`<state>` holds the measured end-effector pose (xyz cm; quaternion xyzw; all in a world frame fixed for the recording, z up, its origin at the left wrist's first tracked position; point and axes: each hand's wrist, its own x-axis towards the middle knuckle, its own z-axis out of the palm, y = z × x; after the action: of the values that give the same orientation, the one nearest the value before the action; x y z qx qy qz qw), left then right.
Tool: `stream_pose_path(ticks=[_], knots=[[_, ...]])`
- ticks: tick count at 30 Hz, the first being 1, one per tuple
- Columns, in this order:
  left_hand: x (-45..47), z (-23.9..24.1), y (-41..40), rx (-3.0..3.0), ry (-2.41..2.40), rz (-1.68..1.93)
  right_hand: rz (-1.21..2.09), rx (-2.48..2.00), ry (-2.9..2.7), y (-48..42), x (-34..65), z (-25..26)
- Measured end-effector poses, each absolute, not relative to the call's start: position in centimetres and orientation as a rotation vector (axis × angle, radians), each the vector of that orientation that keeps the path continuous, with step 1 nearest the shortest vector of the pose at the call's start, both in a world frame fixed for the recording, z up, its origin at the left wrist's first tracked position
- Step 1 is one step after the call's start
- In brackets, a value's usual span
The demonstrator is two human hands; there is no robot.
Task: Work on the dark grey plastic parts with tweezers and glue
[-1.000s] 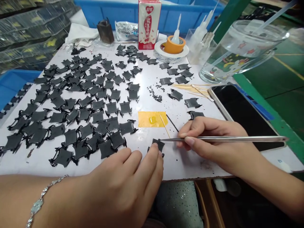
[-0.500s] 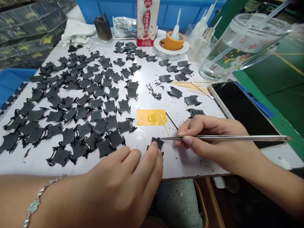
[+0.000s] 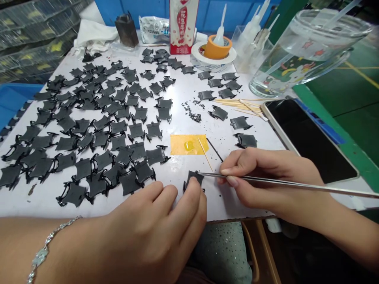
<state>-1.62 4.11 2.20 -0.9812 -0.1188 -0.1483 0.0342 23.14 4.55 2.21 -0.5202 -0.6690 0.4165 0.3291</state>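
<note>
My left hand point(image 3: 160, 225) presses a small black plastic piece point(image 3: 199, 180) onto the table near its front edge, index fingertip on top; the other fingers are bent and partly hidden. Between the thumb and fingers of my right hand point(image 3: 260, 177) are slim metal tweezers point(image 3: 284, 181), closed upon them. Their tip touches the piece's upper edge or sits just above it; I cannot tell which. Behind the piece lies a strip of yellow tape point(image 3: 179, 145) bearing a glossy drop point(image 3: 188, 146). A wooden toothpick point(image 3: 205, 153) and a thin black stick point(image 3: 214, 149) lie beside my right fingertips.
Many similar black pieces point(image 3: 100, 140) cover the table's left side. Tiny black bits point(image 3: 194, 114) and wooden sticks point(image 3: 237, 104) lie beyond the tape. On the right are a phone point(image 3: 310, 138) and a glass mug point(image 3: 296, 59). Tape rolls point(image 3: 217, 47) and a carton point(image 3: 182, 27) stand behind.
The rear end of the tweezers has dropped and swung toward the right, with my right hand slightly lower. My left fingertip stays on the black piece.
</note>
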Motion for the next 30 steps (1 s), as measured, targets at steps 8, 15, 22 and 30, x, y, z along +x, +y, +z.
stream_pose_path(ticks=[8,15,22,30], knots=[[-1.0,2.7,4.2,-2.981,-0.357,-0.385,0.887,-1.256,-2.096,4.2,22.9,3.6],[-1.7,2.7,3.8,-2.942,-0.367,-0.258,0.94,-1.3,-1.979,3.8,23.3,2.8],[-1.1,3.5,3.8,-2.901,-0.42,-0.191,0.94,-1.232,-1.84,3.6,23.3,1.7],[-0.6,1.6,4.0,-2.812,-0.444,-0.407,0.988,-1.25,-1.834,3.6,23.6,1.2]])
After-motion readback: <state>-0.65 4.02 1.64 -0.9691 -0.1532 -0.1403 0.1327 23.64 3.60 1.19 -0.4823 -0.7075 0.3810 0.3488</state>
